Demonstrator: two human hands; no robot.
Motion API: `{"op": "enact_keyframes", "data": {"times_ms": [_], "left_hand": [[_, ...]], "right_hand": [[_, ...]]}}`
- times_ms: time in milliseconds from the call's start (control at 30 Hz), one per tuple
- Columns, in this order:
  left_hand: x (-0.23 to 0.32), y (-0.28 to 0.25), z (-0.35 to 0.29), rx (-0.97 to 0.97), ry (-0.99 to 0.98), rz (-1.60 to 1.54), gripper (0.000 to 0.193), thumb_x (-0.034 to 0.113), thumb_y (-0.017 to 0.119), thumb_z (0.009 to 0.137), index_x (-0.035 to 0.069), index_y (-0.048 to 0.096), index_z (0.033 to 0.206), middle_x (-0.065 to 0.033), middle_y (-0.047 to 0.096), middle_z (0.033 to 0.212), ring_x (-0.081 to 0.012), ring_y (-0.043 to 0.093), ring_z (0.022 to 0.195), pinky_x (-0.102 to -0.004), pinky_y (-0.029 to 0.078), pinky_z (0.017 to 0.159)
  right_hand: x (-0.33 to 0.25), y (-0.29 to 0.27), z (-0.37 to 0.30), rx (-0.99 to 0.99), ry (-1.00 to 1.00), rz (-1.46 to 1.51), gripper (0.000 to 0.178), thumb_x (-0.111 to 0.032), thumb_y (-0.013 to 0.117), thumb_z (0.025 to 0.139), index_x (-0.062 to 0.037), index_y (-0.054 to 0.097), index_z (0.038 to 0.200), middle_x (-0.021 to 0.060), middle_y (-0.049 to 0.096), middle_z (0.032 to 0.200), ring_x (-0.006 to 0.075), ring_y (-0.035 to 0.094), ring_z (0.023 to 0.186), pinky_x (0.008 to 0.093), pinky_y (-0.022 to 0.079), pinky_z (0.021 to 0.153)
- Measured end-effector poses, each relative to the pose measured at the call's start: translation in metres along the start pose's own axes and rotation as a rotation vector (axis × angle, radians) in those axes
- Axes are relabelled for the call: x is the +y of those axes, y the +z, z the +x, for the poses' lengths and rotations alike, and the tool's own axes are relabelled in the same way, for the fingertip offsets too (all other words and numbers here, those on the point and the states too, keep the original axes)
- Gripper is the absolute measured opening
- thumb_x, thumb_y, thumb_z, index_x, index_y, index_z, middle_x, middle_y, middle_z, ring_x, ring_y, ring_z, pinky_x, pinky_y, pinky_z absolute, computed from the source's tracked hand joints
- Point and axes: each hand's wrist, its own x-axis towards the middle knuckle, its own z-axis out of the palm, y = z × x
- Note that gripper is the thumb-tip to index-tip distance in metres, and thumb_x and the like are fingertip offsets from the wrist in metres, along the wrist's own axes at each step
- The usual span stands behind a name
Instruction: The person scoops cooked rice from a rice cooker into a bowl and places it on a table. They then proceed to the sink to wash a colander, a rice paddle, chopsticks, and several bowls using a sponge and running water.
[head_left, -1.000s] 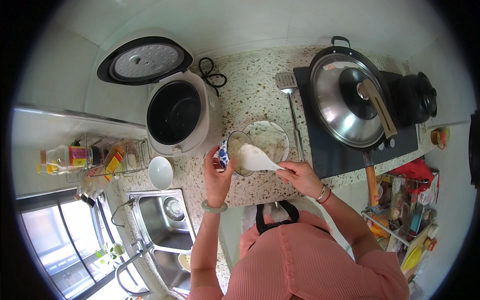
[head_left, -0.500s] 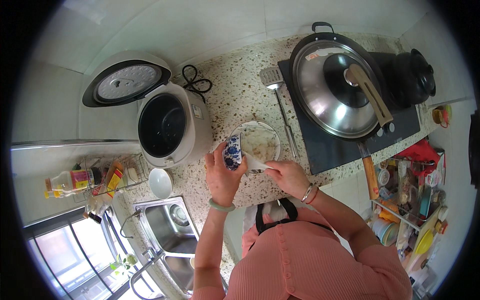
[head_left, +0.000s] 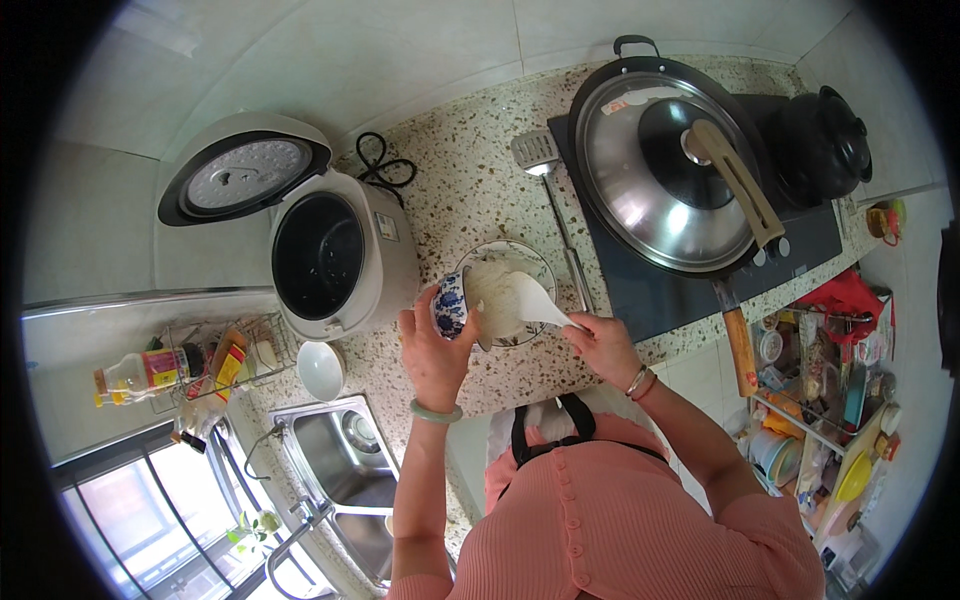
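Open rice cooker (head_left: 395, 265); left hand (head_left: 437, 352) clasping a tilted blue-and-white bowl (head_left: 451, 304) above the edge of a plate (head_left: 541, 264); rice (head_left: 493, 303) at the bowl's mouth; white rice paddle (head_left: 536, 300) over the rice; slotted turner (head_left: 557, 213); right hand (head_left: 606, 352) pinching the paddle's handle; lidded wok (head_left: 635, 190)

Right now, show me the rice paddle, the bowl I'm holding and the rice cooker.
Rice paddle (head_left: 536, 302): head view, on its white blade.
Bowl (head_left: 451, 303): head view, on its blue-patterned outer wall.
Rice cooker (head_left: 391, 273): head view, on its white outer side.
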Motion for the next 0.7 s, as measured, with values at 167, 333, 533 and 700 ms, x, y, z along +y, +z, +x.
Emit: {"op": "enact_keyframes", "data": {"times_ms": [167, 333, 533, 700], "left_hand": [[-0.003, 0.0, 0.0, 0.006, -0.009, -0.005, 0.053, 0.033, 0.077, 0.077, 0.012, 0.057, 0.12, -0.0141, 0.054, 0.091, -0.0305, 0.058, 0.075, -0.041, 0.048, 0.067], [-0.002, -0.003, 0.001, -0.014, -0.051, 0.005, 0.052, 0.034, 0.076, 0.077, 0.013, 0.057, 0.121, -0.0141, 0.055, 0.09, -0.0307, 0.058, 0.076, -0.0413, 0.048, 0.068], [0.003, -0.006, 0.004, -0.023, -0.067, 0.021, 0.051, 0.033, 0.076, 0.077, 0.013, 0.058, 0.12, -0.0141, 0.055, 0.091, -0.0321, 0.059, 0.078, -0.0419, 0.049, 0.068], [0.004, -0.008, 0.006, -0.031, -0.073, 0.02, 0.05, 0.033, 0.076, 0.076, 0.014, 0.058, 0.119, -0.0153, 0.056, 0.093, -0.0343, 0.061, 0.08, -0.0439, 0.05, 0.069]], "right_hand": [[0.0, -0.006, 0.001, -0.008, 0.082, 0.107, 0.022, -0.017, 0.065, 0.089, -0.0008, 0.066, 0.104, 0.0091, 0.062, 0.063, 0.0138, 0.06, 0.053, 0.027, 0.048, 0.052], [-0.014, -0.018, -0.005, 0.05, -0.068, -0.206, 0.021, -0.015, 0.064, 0.089, -0.0015, 0.066, 0.105, 0.0133, 0.065, 0.068, 0.0179, 0.062, 0.055, 0.0276, 0.048, 0.053], [-0.021, -0.014, -0.007, 0.169, -0.098, -0.119, 0.021, -0.018, 0.065, 0.088, -0.0034, 0.065, 0.103, 0.0163, 0.061, 0.07, 0.0285, 0.061, 0.058, 0.0348, 0.046, 0.052], [-0.025, -0.008, -0.006, -0.056, 0.128, 0.251, 0.02, -0.014, 0.063, 0.092, 0.0008, 0.065, 0.105, -0.0002, 0.058, 0.063, 0.0055, 0.054, 0.055, 0.0229, 0.045, 0.051]]}}
